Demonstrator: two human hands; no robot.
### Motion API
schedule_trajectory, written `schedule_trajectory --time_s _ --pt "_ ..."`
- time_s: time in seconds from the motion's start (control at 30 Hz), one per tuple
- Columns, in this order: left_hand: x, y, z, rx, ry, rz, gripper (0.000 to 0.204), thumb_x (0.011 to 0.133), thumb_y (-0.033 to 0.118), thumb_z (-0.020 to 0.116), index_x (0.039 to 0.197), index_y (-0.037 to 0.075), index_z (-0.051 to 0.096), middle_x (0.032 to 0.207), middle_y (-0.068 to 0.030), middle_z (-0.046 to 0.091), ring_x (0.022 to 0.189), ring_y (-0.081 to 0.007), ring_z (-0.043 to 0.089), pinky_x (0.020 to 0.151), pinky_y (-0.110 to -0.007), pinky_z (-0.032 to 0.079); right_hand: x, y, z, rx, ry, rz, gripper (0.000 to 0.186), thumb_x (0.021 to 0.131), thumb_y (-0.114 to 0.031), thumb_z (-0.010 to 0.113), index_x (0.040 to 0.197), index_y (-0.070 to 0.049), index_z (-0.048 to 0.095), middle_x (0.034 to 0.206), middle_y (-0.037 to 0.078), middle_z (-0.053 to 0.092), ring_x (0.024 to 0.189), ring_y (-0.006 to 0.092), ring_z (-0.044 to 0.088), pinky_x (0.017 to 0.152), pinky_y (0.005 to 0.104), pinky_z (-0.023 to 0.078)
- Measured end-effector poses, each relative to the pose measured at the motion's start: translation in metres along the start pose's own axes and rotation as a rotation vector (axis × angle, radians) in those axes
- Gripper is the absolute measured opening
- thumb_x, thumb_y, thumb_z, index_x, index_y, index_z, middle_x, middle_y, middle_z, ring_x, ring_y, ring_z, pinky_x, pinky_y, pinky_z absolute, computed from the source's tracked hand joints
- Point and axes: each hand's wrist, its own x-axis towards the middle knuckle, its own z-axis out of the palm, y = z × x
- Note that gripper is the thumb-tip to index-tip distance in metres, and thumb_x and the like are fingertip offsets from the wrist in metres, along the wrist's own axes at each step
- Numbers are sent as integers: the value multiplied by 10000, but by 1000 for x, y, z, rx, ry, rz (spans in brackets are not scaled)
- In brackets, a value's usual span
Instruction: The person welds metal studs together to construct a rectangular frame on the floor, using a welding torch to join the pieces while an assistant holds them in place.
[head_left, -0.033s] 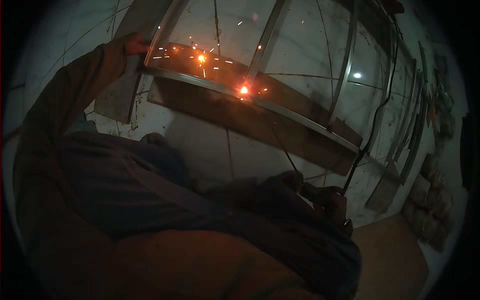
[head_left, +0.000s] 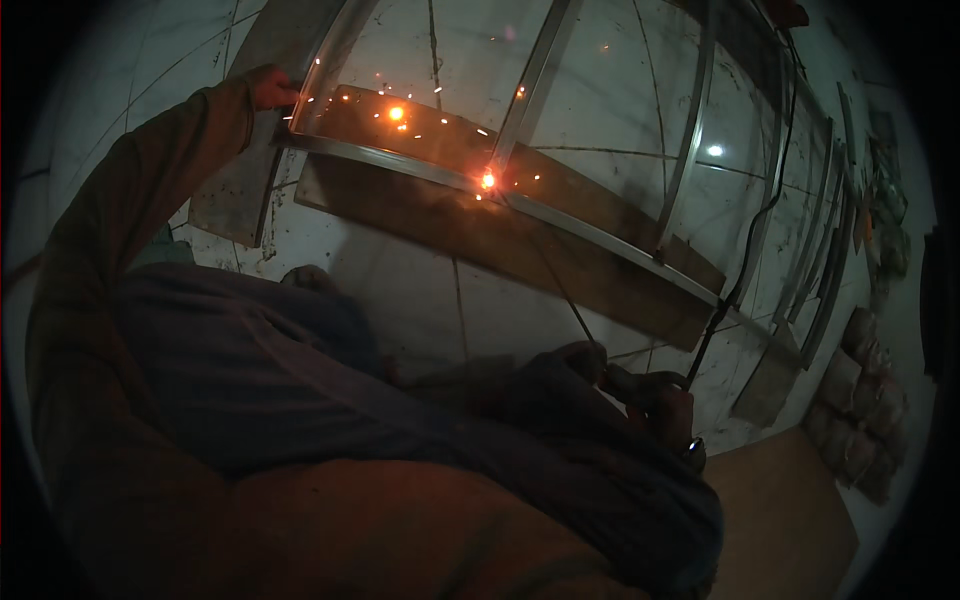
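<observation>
At the upper left my left hand (head_left: 272, 88) is closed on the corner of a metal frame (head_left: 400, 160) made of bars. My right hand (head_left: 655, 398), in shadow at the lower right, grips a welding electrode holder, mostly hidden by the fingers and the dark. From it a thin welding rod (head_left: 568, 292) slants up and left towards the frame. A bright orange weld spot (head_left: 488, 180) glows where a crossbar meets the near bar, and sparks fly to its left.
Flat boards (head_left: 420, 215) lie under the frame on the tiled floor (head_left: 400, 290). A black cable (head_left: 755, 225) runs across the frame to my right hand. More metal bars (head_left: 825, 260) and bundled packets (head_left: 855, 410) lie at the right, near a brown board (head_left: 790, 490).
The sparks have scattered into a different pattern around the weld spot. Both hands and the frame stay in place.
</observation>
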Motion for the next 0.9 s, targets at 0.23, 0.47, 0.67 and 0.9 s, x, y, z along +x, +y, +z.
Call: schedule_trajectory --time_s 0.23,0.47,0.67,0.9 --pt "-17 18 -9 186 38 -89 444 902 432 665 765 9 678 628 -70 550 615 -145 491 600 -376 405 2 4 1 -81 -17 -51 227 646 -95 762 834 2 678 784 179 680 666 350 675 583 404 526" --pt "-11 17 -3 128 19 -161 392 906 360 656 724 14 637 619 -87 545 593 -165 487 600 -385 417 -4 14 -1 -213 -49 20 235 633 -160 783 725 -10 628 672 178 609 632 383 634 571 452 493" --pt "-6 7 -9 81 -33 -28 406 869 363 667 881 -41 708 753 -153 688 710 -224 650 664 -396 489 2 11 2 1 67 -171 305 639 -50 754 922 30 674 722 168 656 620 341 654 538 385 493" --pt "-9 8 -9 124 29 -55 415 868 366 672 873 -48 703 736 -155 682 689 -220 640 663 -394 484 9 -9 -6 -136 -31 -68 250 653 -75 749 892 -8 715 755 170 685 646 335 683 590 382 539"
